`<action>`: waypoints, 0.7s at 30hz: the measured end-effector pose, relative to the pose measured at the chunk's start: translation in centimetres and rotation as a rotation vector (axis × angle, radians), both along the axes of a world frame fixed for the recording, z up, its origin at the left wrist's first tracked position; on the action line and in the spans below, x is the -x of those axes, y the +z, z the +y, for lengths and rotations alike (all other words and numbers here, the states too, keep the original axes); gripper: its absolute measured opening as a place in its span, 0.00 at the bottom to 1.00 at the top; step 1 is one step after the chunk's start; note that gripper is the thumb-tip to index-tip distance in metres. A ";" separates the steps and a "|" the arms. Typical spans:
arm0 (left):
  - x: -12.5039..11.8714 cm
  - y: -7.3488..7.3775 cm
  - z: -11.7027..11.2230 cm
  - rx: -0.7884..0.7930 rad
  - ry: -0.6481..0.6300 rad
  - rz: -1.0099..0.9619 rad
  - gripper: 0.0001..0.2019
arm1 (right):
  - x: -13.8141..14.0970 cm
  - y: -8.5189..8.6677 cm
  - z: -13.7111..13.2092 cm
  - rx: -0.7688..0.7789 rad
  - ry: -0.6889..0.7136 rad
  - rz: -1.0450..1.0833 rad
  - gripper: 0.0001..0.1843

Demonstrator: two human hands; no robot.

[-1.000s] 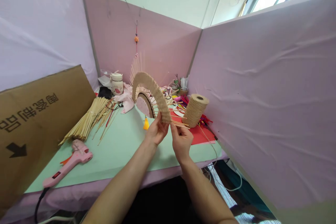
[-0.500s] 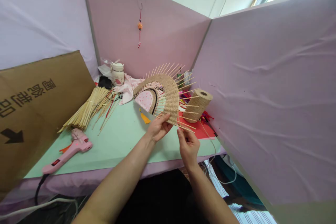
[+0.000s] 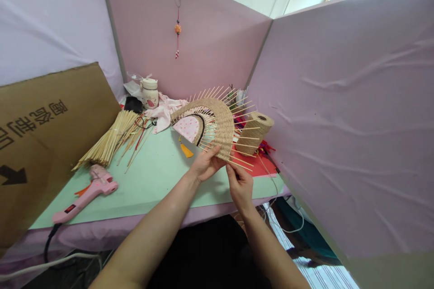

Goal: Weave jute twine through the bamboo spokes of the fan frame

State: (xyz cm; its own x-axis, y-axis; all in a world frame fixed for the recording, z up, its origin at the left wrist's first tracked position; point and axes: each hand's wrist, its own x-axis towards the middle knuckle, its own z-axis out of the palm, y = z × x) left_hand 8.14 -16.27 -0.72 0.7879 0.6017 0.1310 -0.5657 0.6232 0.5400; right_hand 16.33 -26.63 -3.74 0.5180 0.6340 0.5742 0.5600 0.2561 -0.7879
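Observation:
My left hand (image 3: 203, 166) grips the lower edge of a half-round woven fan (image 3: 217, 126), made of thin wooden sticks with tan twine woven across them and a pink centre. It is held above the green table (image 3: 149, 185). My right hand (image 3: 240, 184) is closed in a pinch just below the fan's end sticks, on a strand of twine too fine to make out clearly. A spool of tan twine (image 3: 256, 132) stands right behind the fan on a red sheet (image 3: 261, 167).
A bundle of bamboo sticks (image 3: 108, 142) lies at the left, with a pink glue gun (image 3: 84, 194) in front of it. A large cardboard sheet (image 3: 40, 140) leans at the far left. A white jar (image 3: 150, 94) and cloth sit at the back. Pink partitions enclose the table.
The fan has turned from edge-on to nearly flat, so its sticks now fan out toward me. My right hand dropped slightly below the fan's edge. The camera tilted down.

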 end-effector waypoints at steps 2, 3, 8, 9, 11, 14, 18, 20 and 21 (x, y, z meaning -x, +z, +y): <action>0.0 0.1 0.0 -0.007 0.016 -0.022 0.14 | -0.1 0.0 -0.2 0.012 0.000 -0.002 0.16; 0.0 0.2 0.0 -0.006 0.021 -0.029 0.15 | -0.2 0.1 -0.3 0.024 0.002 -0.001 0.16; 0.1 -0.1 0.2 0.057 0.033 0.018 0.14 | -2.1 1.7 -1.7 0.184 0.110 0.069 0.16; 0.1 -0.2 0.3 0.067 0.034 0.039 0.13 | -2.6 2.3 -2.2 0.219 0.140 0.098 0.16; 0.0 -0.3 0.4 0.077 0.037 0.074 0.13 | -3.7 3.5 -3.4 0.271 0.181 0.152 0.15; 0.0 -0.3 0.4 0.080 0.037 0.101 0.13 | -4.7 5.0 -5.1 0.335 0.197 0.191 0.15; -0.1 -0.3 0.4 0.081 0.037 0.115 0.13 | -4.4 6.2 -6.5 0.359 0.139 0.180 0.15; -0.1 -0.3 0.4 0.075 0.041 0.119 0.13 | -4.0 6.6 -6.8 0.332 0.081 0.139 0.14; 0.0 -0.3 0.3 0.070 0.042 0.119 0.13 | -3.8 6.8 -7.0 0.314 0.051 0.111 0.14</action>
